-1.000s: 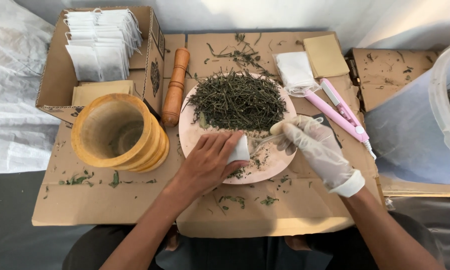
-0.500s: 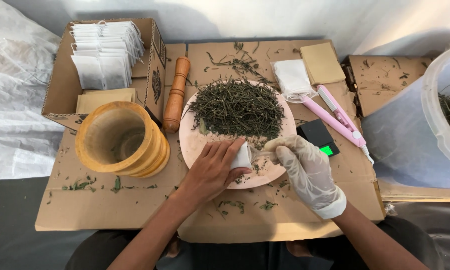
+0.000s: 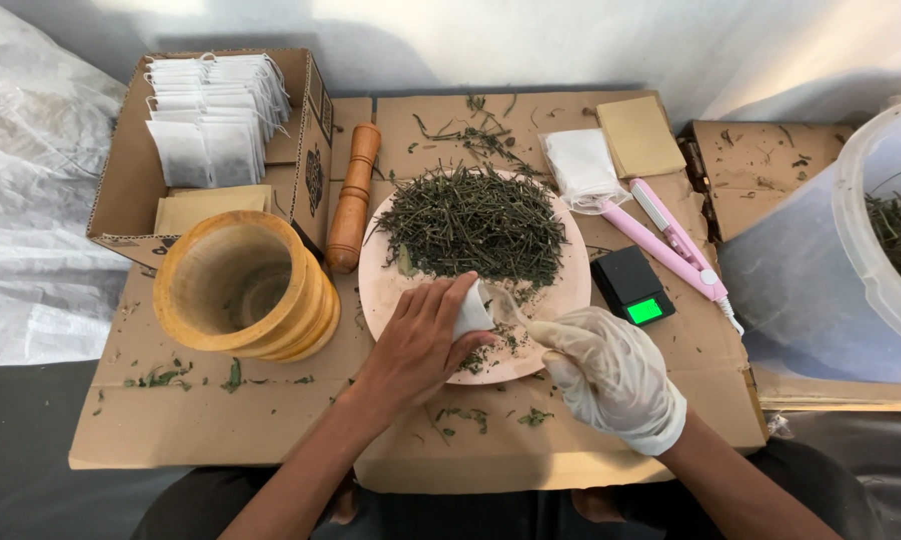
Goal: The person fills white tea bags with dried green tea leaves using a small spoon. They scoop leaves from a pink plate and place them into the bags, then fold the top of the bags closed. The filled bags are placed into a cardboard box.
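At the plate's (image 3: 380,290) near edge, the left hand (image 3: 415,345) pinched a small sachet (image 3: 470,312); the gloved right hand (image 3: 605,370) fed herbs (image 3: 470,225) in. Light, limp, tearable: best gripped at its mouth.

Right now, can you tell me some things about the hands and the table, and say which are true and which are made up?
1. The right hand wears a white glove. True.
2. The left hand holds a small white bag. True.
3. The plate is bare. False: dried herbs are piled on it.
4. The wooden mortar sits right of the plate. False: it sits left.
5. The pestle is inside the mortar. False: it lies beside the box.
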